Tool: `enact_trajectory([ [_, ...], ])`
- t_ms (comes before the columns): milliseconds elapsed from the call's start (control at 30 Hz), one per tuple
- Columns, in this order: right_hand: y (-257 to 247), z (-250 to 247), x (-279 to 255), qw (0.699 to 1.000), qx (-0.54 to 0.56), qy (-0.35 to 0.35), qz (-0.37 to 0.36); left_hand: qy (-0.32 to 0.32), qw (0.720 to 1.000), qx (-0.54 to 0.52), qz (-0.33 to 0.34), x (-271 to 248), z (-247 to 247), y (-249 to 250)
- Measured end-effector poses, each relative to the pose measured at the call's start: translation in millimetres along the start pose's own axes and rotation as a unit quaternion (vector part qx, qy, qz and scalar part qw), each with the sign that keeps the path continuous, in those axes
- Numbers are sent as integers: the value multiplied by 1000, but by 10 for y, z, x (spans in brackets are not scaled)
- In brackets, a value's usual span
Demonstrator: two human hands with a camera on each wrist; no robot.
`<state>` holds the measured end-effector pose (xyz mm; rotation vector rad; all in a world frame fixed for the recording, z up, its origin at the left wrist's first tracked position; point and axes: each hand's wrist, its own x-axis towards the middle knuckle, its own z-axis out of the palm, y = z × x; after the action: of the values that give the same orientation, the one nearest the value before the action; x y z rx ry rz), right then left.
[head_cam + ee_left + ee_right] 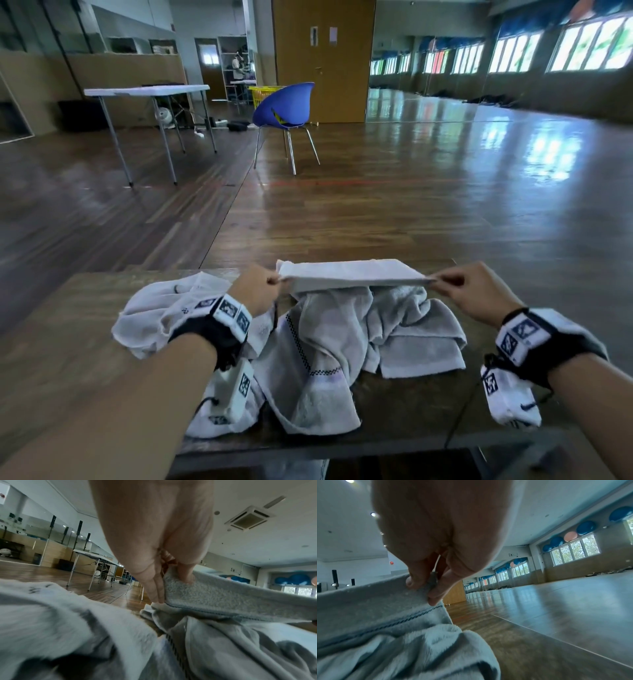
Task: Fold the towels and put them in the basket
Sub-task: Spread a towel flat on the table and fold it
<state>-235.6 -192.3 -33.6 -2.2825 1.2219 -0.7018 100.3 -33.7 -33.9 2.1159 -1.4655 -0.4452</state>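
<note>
A grey towel (349, 274) is stretched flat between both hands above the wooden table (61, 342). My left hand (263, 286) pinches its left corner, thumb on top (186, 574). My right hand (455, 284) pinches the right corner (429, 586). The rest of this towel (394, 329) hangs down crumpled onto the table. Under my left wrist lies a thin white towel (154, 315), and a white towel with a checked stripe (308, 387) lies bunched in front. No basket for the towels shows near the table.
Beyond the table's far edge the wooden floor (376, 212) is open. A blue chair (287, 109) stands farther back, a yellow crate (263, 94) behind it, and a white folding table (147, 91) at the left.
</note>
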Motion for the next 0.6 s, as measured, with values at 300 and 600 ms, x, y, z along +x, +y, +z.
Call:
enact_trajectory([
  [300, -209, -117, -863, 999, 48, 20, -14, -3, 1000, 0, 26, -791, -186, 94],
  [600, -432, -561, -1545, 991, 106, 45, -66, -13, 995, -71, 68, -1467, -465, 355],
])
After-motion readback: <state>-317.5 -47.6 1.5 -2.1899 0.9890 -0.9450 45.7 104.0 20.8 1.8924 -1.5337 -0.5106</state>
